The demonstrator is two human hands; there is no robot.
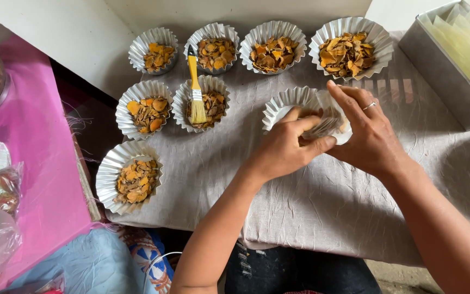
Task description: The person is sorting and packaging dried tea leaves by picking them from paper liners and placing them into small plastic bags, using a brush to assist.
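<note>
The fluted foil cup (295,103) I am working on sits right of centre in the frame, on the grey cloth (322,207). My left hand (286,147) curls closed over its near rim, fingers reaching inside, and my right hand (368,130) pinches the cup's right wall between thumb and fingers, a ring on one finger. Both hands grip the cup itself; what lies inside is mostly hidden by my fingers, so I cannot tell how full it is.

As I judge it, handling this well means light pressure: the foil pleats crush easily, so I would steady the wall with the right hand without squeezing and keep the left hand's movements small, so that nothing spills onto the cloth.

Around it I count seven more foil cups filled with orange-brown dried slices: four in a row along the top of the frame (346,51), two in the middle left (147,111), and one at lower left (131,177). That makes eight cups in all, plus a sliver of white fluted edge at the far right that I cannot identify. One yellow-handled brush (195,87) rests across the middle cup. One metal tray (436,71) occupies the upper right, and a pink sheet (33,179) covers the left side.
</note>
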